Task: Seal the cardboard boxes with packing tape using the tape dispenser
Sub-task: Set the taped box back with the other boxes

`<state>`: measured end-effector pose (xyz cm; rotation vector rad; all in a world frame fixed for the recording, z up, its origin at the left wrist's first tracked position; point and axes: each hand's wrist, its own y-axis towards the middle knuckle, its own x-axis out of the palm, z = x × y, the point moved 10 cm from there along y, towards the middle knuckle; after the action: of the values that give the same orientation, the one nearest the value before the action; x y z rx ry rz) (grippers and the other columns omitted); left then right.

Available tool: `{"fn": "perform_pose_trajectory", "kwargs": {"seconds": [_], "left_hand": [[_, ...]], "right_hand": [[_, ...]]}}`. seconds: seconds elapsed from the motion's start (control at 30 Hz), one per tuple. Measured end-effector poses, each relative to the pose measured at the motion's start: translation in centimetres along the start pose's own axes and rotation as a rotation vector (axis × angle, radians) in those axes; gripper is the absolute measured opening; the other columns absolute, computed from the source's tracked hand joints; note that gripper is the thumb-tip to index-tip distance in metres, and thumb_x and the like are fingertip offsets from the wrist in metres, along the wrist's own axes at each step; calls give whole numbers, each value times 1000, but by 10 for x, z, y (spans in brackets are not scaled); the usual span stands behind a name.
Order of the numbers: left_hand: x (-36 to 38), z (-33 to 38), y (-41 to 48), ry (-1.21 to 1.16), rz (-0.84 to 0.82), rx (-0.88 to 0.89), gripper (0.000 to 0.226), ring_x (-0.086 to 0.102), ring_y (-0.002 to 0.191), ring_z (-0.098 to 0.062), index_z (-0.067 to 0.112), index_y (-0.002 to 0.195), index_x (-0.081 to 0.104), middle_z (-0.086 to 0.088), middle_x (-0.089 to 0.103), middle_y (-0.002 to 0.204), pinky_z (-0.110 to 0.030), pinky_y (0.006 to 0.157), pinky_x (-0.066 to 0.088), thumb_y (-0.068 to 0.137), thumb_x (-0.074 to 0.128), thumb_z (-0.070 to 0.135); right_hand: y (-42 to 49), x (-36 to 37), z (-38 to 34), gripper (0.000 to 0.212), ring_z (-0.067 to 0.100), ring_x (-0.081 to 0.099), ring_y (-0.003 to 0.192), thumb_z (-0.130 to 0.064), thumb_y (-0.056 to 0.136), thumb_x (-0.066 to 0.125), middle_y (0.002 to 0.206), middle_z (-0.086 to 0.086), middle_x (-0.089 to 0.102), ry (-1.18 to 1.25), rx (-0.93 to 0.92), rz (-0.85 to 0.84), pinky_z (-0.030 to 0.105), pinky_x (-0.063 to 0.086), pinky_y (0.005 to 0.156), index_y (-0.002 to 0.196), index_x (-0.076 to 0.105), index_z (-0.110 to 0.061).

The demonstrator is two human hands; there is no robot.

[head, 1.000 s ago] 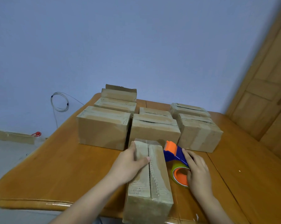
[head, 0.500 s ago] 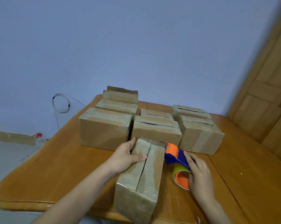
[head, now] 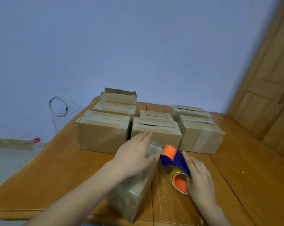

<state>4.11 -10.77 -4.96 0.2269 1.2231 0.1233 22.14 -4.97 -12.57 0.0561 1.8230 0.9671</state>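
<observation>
Head view. Risks shoving the near box (head: 134, 193) off the front edge of the bench (head: 56, 173), with only a flat palm steadying it and its near end right at that edge. Risks laying tape off the seam too, if started before squaring the box up. Shows the left hand (head: 134, 159) flat over the box's far top, fingers straight, grip wide and holding nothing, slightly blurred. Shows the right hand (head: 198, 181) with its grip wrapped on the tape dispenser (head: 173, 158), down on the bench just right of the box, in front of the other boxes (head: 103, 132).

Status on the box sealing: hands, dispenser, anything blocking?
Left hand open, flat over near box. Right hand holds tape dispenser on table. Other boxes behind, not in the way.
</observation>
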Motion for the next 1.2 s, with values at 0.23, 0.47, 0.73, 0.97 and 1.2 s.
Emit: {"fn": "perform_pose_trajectory", "kwargs": {"seconds": [0.23, 0.47, 0.73, 0.97, 1.2], "left_hand": [[59, 13, 5, 150, -214, -5, 85, -14, 148, -20, 19, 154, -5, -4, -13, 161, -37, 121, 0, 95, 48, 49], [55, -5, -2, 108, -279, 63, 70, -14, 147, -12, 20, 153, -8, 0, -14, 161, -26, 116, -7, 101, 38, 28], [50, -33, -4, 137, -298, 36, 69, -15, 146, -10, 27, 152, -9, 4, -15, 160, -28, 118, -7, 101, 37, 32], [50, -30, -8, 146, -275, 27, 68, -16, 146, -10, 30, 152, -10, 5, -14, 160, -31, 121, -5, 101, 35, 31], [52, -32, -7, 159, -280, 29, 67, -16, 146, -9, 29, 152, -10, 5, -15, 160, -30, 120, -6, 102, 34, 33]], "right_hand": [[-4, 0, -3, 107, 22, 51, 108, 1, 47, 90, 121, 7, 57, 24, -49, -87, 35, 54, 72, 139, 40, -22], [-9, 3, -1, 119, 13, 26, 126, 3, 66, 80, 140, -6, 27, 128, -143, -200, 28, 52, 81, 147, 9, -49], [-6, 15, -38, 115, 17, 28, 130, 0, 64, 83, 151, -8, 24, 123, -207, -196, 31, 50, 83, 151, 16, -33], [-13, 13, -38, 116, 15, 36, 112, -1, 60, 85, 148, -6, 28, 126, -146, -211, 30, 56, 67, 149, 19, -36], [-16, 9, -42, 115, 18, 47, 101, -1, 57, 87, 147, -6, 31, 83, -126, -263, 28, 55, 62, 148, 24, -33]]}}
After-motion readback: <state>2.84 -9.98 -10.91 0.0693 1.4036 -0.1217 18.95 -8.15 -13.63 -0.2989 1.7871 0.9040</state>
